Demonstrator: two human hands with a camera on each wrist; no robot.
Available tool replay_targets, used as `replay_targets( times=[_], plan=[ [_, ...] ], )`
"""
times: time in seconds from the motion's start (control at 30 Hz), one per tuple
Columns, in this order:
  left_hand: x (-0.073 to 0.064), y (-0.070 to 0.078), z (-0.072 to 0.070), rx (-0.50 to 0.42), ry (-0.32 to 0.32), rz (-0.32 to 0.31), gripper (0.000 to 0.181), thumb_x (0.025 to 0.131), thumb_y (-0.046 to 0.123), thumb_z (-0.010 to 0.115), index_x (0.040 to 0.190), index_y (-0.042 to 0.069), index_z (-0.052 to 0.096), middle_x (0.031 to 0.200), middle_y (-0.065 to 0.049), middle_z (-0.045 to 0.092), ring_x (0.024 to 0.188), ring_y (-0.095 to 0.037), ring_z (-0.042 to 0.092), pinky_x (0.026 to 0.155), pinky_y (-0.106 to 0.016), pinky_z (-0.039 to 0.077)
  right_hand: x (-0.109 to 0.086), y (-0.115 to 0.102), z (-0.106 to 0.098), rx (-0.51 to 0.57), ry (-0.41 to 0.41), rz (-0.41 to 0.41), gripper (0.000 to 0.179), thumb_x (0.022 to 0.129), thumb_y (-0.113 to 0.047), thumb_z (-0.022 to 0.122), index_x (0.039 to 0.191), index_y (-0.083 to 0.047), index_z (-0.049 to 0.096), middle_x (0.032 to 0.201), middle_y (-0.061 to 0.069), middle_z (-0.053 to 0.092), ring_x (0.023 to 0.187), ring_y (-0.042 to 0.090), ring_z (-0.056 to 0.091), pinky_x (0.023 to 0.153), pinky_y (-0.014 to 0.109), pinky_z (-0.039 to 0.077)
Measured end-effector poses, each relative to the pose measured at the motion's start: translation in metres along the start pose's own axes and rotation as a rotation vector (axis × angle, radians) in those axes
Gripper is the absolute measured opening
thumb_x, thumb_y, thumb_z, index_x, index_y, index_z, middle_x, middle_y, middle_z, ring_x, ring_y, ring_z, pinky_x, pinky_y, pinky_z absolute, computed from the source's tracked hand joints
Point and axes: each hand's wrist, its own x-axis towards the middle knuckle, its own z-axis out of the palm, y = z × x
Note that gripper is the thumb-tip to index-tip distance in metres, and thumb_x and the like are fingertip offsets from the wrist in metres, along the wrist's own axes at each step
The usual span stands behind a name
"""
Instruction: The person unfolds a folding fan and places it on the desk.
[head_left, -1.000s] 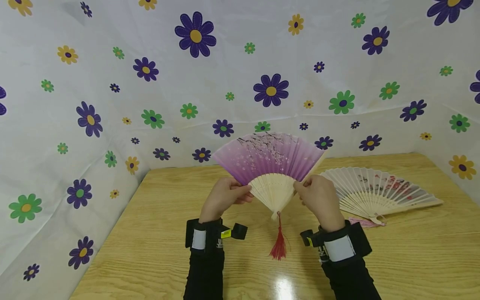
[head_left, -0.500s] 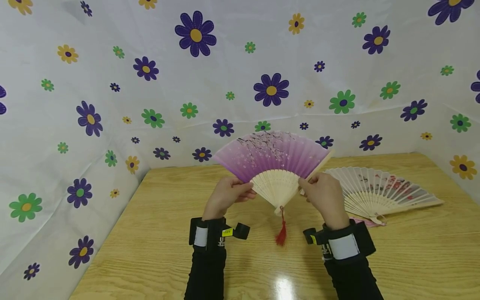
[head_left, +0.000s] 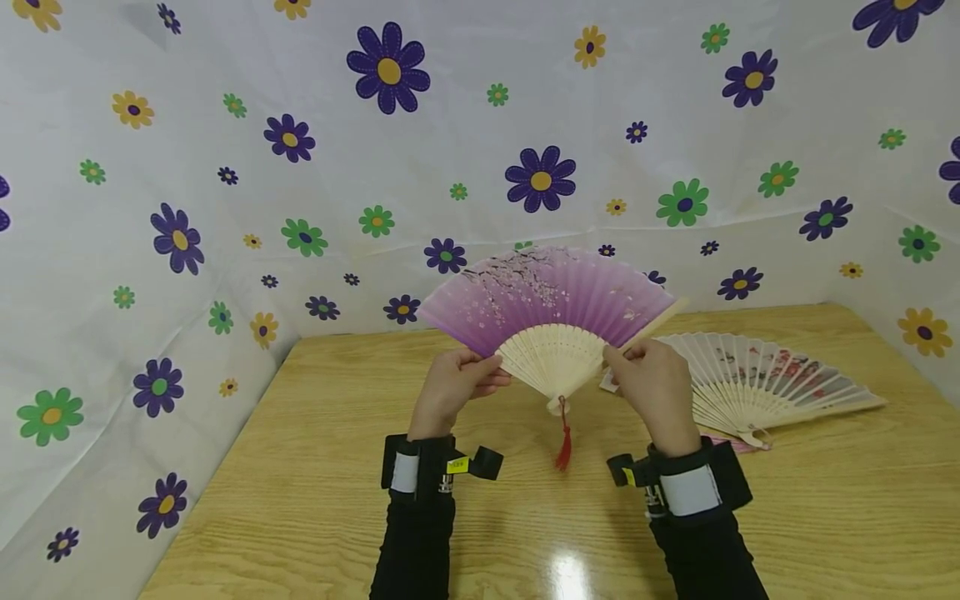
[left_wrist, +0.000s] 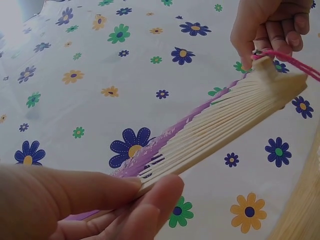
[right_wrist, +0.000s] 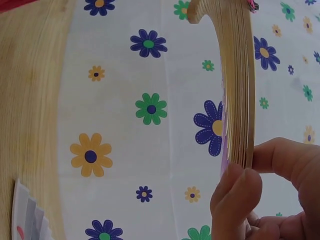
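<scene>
A purple folding fan [head_left: 558,296] with a blossom-branch print is spread wide in the head view, held up above the table. My left hand [head_left: 455,387] pinches its left outer rib between thumb and fingers, as the left wrist view also shows on the pale ribs [left_wrist: 220,130]. On the other side my right hand [head_left: 654,387] grips the right edge, where several ribs [right_wrist: 239,100] are still stacked together in the right wrist view. From the pivot at the bottom hangs a red tassel [head_left: 563,448].
A second, white folding fan [head_left: 780,379] with a red flower print lies spread on the wooden table [head_left: 322,467], right of my right hand; its pink tassel [head_left: 731,444] lies beside it. A flower-printed white cloth [head_left: 315,83] stands behind and at both sides.
The purple fan has spread wider and risen slightly. My right hand has moved right, away from the left hand. The red tassel has swung and hangs higher.
</scene>
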Motion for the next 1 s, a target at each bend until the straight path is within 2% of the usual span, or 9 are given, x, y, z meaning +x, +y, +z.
replay_targets(
  times=[0.13,0.27,0.37,0.5,0.67,0.83,1.0],
  plan=[
    [-0.0005,0.0006,-0.0005,-0.054,-0.003,-0.003,0.024,0.097,0.007,0.059,0.107,-0.013,0.067,0.088,-0.023,0.076,0.079,-0.022,0.073,0.073,-0.027,0.062,0.0009,0.0,0.0008,0.04,-0.003,0.027,0.033,0.093,-0.021,0.06,0.077,0.007,0.067,0.066,0.023,0.072,0.051,0.028,0.067,0.039,0.021,0.039],
    [-0.0004,0.0015,0.0002,-0.143,0.005,-0.013,0.023,0.097,0.005,0.057,0.106,-0.015,0.065,0.077,-0.01,0.075,0.075,-0.017,0.072,0.066,-0.017,0.061,0.0015,0.0005,0.0013,0.088,0.02,0.057,0.032,0.093,-0.021,0.058,0.082,0.008,0.066,0.066,0.023,0.073,0.052,0.029,0.068,0.038,0.02,0.037],
    [-0.0003,0.0017,0.0011,-0.18,0.023,-0.011,0.023,0.098,0.004,0.056,0.105,-0.016,0.064,0.074,-0.003,0.072,0.071,-0.01,0.071,0.064,-0.014,0.06,0.002,0.0005,0.001,0.116,0.04,0.073,0.032,0.093,-0.022,0.059,0.085,0.009,0.065,0.065,0.022,0.073,0.046,0.018,0.065,0.037,0.02,0.034],
    [-0.0008,0.002,0.0019,-0.207,0.037,-0.006,0.022,0.098,0.004,0.056,0.104,-0.016,0.063,0.076,-0.005,0.073,0.071,-0.009,0.071,0.065,-0.015,0.06,0.0025,0.0001,0.0006,0.139,0.055,0.09,0.033,0.092,-0.022,0.059,0.086,0.009,0.065,0.062,0.018,0.073,0.039,0.002,0.056,0.037,0.02,0.033],
    [-0.0011,0.0023,0.0019,-0.229,0.042,-0.007,0.021,0.098,0.003,0.056,0.105,-0.016,0.062,0.075,-0.003,0.073,0.071,-0.008,0.071,0.065,-0.015,0.06,0.0035,-0.0002,0.0017,0.174,0.048,0.122,0.033,0.092,-0.023,0.059,0.088,0.009,0.065,0.058,0.011,0.071,0.038,0.0,0.054,0.037,0.019,0.034],
    [-0.0018,0.0033,0.0004,-0.242,0.06,-0.011,0.021,0.098,0.003,0.056,0.105,-0.015,0.062,0.072,0.002,0.071,0.069,-0.007,0.07,0.064,-0.014,0.06,0.0061,0.0025,0.0042,0.289,0.004,0.19,0.034,0.094,-0.025,0.06,0.09,0.009,0.063,0.052,-0.004,0.063,0.04,0.0,0.056,0.038,0.014,0.04],
    [-0.0017,0.0037,-0.0018,-0.256,0.088,-0.013,0.021,0.098,0.003,0.055,0.105,-0.016,0.062,0.069,0.005,0.07,0.068,-0.006,0.07,0.062,-0.012,0.059,0.0101,0.0072,0.0089,0.496,-0.041,0.279,0.03,0.095,-0.022,0.06,0.086,0.007,0.061,0.048,-0.015,0.056,0.043,-0.001,0.054,0.039,0.013,0.042]
  ],
)
